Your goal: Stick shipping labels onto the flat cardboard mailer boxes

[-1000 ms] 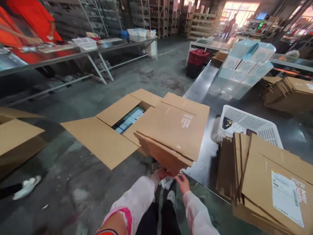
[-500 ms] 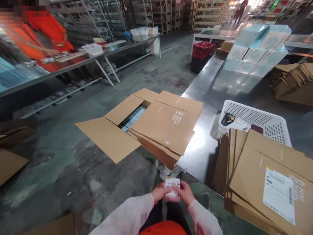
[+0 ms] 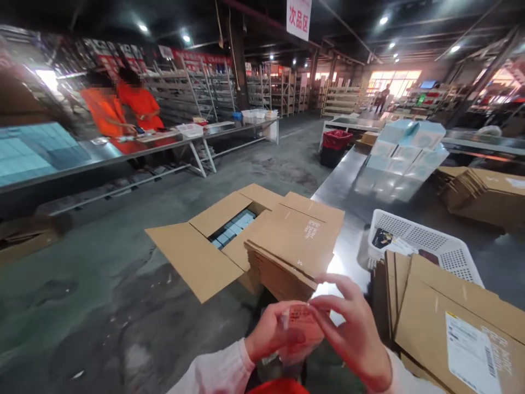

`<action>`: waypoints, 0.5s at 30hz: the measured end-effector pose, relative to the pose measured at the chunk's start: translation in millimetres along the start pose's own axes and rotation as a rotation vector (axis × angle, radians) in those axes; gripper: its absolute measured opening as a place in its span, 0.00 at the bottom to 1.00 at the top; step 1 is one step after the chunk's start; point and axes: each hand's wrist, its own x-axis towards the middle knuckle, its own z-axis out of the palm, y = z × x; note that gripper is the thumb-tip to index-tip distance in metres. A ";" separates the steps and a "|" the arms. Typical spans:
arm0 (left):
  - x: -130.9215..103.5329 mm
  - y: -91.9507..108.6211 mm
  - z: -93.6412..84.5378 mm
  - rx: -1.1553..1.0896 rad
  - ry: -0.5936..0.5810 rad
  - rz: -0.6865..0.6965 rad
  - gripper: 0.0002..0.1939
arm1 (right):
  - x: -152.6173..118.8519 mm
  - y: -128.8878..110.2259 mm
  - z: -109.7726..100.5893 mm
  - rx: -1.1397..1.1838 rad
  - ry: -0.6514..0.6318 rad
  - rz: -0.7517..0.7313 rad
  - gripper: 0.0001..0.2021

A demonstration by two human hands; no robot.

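Note:
My left hand point(image 3: 266, 332) is closed around a small stack of printed labels point(image 3: 302, 323), its face now pinkish with dark print. Thumb and forefinger of my right hand point(image 3: 356, 327) pinch the upper right edge of that stack; the other fingers are raised. Just beyond my hands lies a pile of flat brown cartons point(image 3: 293, 232) with white lettering. To its left stands an open carton point(image 3: 192, 265) with its flaps out, and small pale boxes point(image 3: 235, 227) show inside. At right, another flat carton pile point(image 3: 429, 298) bears a white shipping label point(image 3: 471, 350).
On the metal table point(image 3: 338, 178) stand a white perforated basket point(image 3: 435, 241) with small items and a stack of pale blue boxes point(image 3: 404, 156). A dark bin with a red liner point(image 3: 334, 145) is behind. Two people in orange point(image 3: 141, 106) work at a bench on the left.
My hands and the labels have come up closer to the camera. The stack shows pinkish instead of white, and my right hand has shifted to its upper edge. The view has tilted up.

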 end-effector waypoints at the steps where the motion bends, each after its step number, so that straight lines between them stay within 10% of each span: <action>1: -0.3 8.1 -6.2 0.004 -0.050 0.010 0.27 | 20.1 -3.8 -4.7 0.018 0.003 -0.003 0.06; 9: 7.2 32.8 -75.6 0.039 -0.015 -0.036 0.28 | 169.7 67.5 32.7 0.143 0.000 0.402 0.13; 15: -1.1 23.2 -100.2 -0.072 -0.057 -0.131 0.27 | 176.2 134.9 95.6 0.002 -0.031 0.542 0.12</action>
